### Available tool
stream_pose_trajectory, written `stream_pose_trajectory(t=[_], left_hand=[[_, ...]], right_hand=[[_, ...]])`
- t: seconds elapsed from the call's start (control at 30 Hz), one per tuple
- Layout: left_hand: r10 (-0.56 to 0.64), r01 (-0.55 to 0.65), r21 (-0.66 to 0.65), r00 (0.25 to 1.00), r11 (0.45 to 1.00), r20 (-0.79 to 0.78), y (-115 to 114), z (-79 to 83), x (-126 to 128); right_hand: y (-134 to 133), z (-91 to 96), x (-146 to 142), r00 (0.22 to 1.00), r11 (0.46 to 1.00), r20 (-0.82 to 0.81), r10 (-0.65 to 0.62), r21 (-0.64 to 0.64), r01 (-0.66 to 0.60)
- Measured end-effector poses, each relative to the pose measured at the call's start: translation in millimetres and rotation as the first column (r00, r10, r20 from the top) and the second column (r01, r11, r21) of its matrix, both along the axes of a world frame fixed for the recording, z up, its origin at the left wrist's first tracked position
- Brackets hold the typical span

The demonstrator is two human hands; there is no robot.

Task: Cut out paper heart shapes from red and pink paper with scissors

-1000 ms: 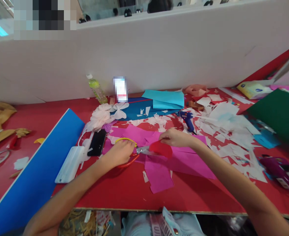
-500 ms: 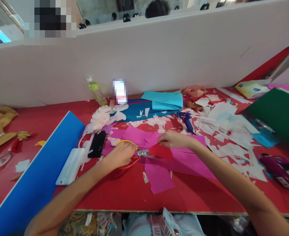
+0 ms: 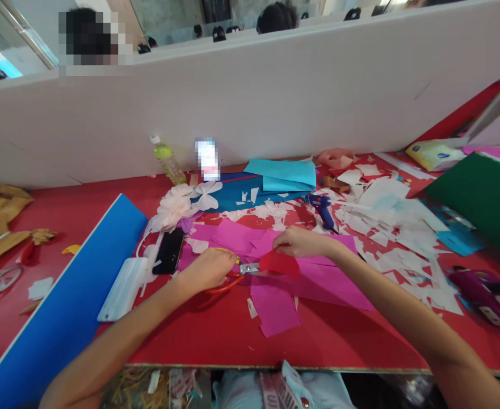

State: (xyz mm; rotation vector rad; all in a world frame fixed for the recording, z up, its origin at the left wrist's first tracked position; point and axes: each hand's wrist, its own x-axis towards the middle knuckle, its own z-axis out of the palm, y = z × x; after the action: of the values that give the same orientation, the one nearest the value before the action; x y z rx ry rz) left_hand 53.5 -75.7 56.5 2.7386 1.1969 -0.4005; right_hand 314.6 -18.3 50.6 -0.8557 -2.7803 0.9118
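My left hand (image 3: 209,268) is closed around the red and yellow handles of a pair of scissors (image 3: 241,269), whose blades point right into a small red paper piece (image 3: 280,263). My right hand (image 3: 297,241) pinches that red piece at its top edge. Both hands work above pink paper sheets (image 3: 318,275) lying on the red table (image 3: 215,335).
A black phone (image 3: 168,250) and a white case (image 3: 122,282) lie left of my hands, beside a blue board (image 3: 71,301). White paper flowers (image 3: 177,204), a bottle (image 3: 167,159), blue sheets (image 3: 286,173), a blue glue gun (image 3: 323,209), white scraps (image 3: 394,227), a green sheet (image 3: 483,196) and a purple tool (image 3: 479,289) surround them.
The scissor handles have closed together in my left hand, hiding the yellow loop. The red piece and my right hand have barely moved.
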Motion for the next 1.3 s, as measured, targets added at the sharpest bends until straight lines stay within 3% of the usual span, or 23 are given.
stream_pose_trajectory(t=[0.27,0.5,0.97,1.3], left_hand=[[-0.004,0.003,-0.016,1.0,1.0,-0.017,2.2,1.5,-2.2],[-0.033,0.033,0.004,0.998,0.999,0.054,3.8,-7.2,-6.0],[0.015,-0.034,0.089,0.978,0.995,0.209,-8.5,-57.5,-16.2],[0.017,-0.044,0.135,0.981,0.99,0.195,-10.5,-74.5,-23.8]], right_hand=[[-0.5,-4.1,0.0,1.0,1.0,-0.008,0.007,-0.026,-0.007],[3.3,-13.1,6.8,0.998,0.998,-0.061,-0.015,-0.066,0.011],[2.5,-41.5,25.6,0.978,0.977,-0.12,-0.17,-0.148,0.152],[5.3,-52.9,27.8,0.949,0.948,-0.165,-0.268,-0.218,0.23]])
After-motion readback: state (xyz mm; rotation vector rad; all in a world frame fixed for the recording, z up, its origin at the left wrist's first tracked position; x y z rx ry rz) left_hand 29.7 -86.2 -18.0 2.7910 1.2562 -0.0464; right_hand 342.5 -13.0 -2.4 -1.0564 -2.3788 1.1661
